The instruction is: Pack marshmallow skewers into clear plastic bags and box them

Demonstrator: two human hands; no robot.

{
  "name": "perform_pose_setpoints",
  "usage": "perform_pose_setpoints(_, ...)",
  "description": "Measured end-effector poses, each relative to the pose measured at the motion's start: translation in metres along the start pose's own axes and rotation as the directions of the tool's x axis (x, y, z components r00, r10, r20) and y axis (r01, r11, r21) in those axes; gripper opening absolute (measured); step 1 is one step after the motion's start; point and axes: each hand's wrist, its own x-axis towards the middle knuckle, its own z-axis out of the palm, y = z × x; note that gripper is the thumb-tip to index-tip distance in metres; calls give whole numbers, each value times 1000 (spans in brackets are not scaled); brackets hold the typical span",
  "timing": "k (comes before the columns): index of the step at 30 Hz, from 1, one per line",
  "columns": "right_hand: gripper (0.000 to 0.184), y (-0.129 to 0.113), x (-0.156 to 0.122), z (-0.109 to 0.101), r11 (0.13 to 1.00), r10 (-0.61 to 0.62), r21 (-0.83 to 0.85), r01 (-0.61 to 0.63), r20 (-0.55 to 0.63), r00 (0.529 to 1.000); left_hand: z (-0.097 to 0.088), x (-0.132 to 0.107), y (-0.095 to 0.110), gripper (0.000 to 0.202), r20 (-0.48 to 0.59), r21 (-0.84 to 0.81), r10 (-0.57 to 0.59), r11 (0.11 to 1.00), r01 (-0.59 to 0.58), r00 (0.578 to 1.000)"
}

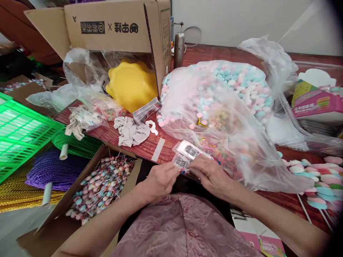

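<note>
Flanking a printed label (181, 160), the left hand (163, 180) and right hand (214, 175) curl their fingers at its edges, whether clamped I cannot tell, with a second label (192, 150) just beyond and a bulging plastic bag (214, 91) farther off.

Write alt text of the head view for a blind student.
A left hand and right hand work at printed packaging at a table's edge. Beyond lies a plastic bag of pink and blue pieces; at left, a box of small pieces.
</note>
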Motion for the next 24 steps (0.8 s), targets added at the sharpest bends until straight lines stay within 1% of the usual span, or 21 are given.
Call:
perform_pose_setpoints(1,26,4,6,-7,977,-108,-187,100,-33,994,-2,0,-3,31,-34,-127,-105,987,100,994)
perform_pose_setpoints(2,28,8,11,-14,923,-185,-348,164,-28,982,-5,-1,-5,32,-54,-270,-226,941,204,973)
perform_pose_setpoints(3,30,12,17,-18,860,-228,-466,210,17,973,-6,-1,-6,31,-51,-422,-353,856,300,934)
perform_pose_setpoints(4,29,17,23,-20,797,-247,-549,251,82,966,-8,-2,-7,30,-19,-565,-474,732,382,880)
perform_pose_setpoints(5,27,21,28,-20,748,-249,-599,287,148,957,-8,-3,-7,28,37,-684,-569,585,436,822)
perform_pose_setpoints(6,24,25,33,-18,713,-243,-624,319,208,948,-8,-3,-6,27,107,-770,-630,437,465,770)
perform_pose_setpoints(7,21,28,37,-14,693,-235,-633,345,254,938,-7,-3,-6,26,174,-824,-662,307,476,729)
perform_pose_setpoints(8,18,31,40,-10,683,-228,-636,361,283,931,-6,-2,-4,27,223,-857,-677,206,472,701)
perform_pose_setpoints(9,17,33,42,-6,680,-225,-632,371,301,927,-5,-1,-3,27,254,-879,-684,131,458,684)
perform_pose_setpoints(11,17,36,43,-1,686,-230,-623,375,304,925,-3,1,-1,28,278,-906,-699,37,422,659)
perform_pose_setpoints(13,20,35,41,1,710,-265,-602,366,254,930,-2,4,1,29,286,-915,-721,-10,403,632)
perform_pose_setpoints(14,20,32,38,1,743,-293,-573,347,188,937,-1,6,2,30,285,-917,-727,-17,399,625)
perform_pose_setpoints(15,20,28,36,2,796,-313,-520,310,85,946,0,8,2,30,281,-917,-732,-15,398,621)
perform_pose_setpoints(16,18,22,33,3,860,-315,-437,263,-48,948,2,10,3,31,277,-916,-733,-7,400,621)
perform_pose_setpoints(17,16,14,30,5,918,-290,-332,217,-188,938,4,13,4,31,272,-915,-731,4,403,626)
perform_pose_setpoints(18,14,6,27,9,958,-246,-225,181,-307,920,6,16,5,31,266,-914,-726,19,405,634)
perform_pose_setpoints(19,12,-2,25,14,978,-199,-136,157,-394,897,9,20,7,30,254,-917,-720,33,398,645)
perform_pose_setpoints(20,12,-10,23,20,983,-183,-99,155,-431,883,12,24,9,30,241,-922,-715,43,385,657)
perform_pose_setpoints(22,19,-19,21,32,982,-187,-95,162,-457,869,17,32,12,28,209,-934,-706,60,351,677)
perform_pose_setpoints(24,26,-21,21,39,988,-153,-57,142,-465,872,19,36,15,24,178,-939,-706,86,333,685)
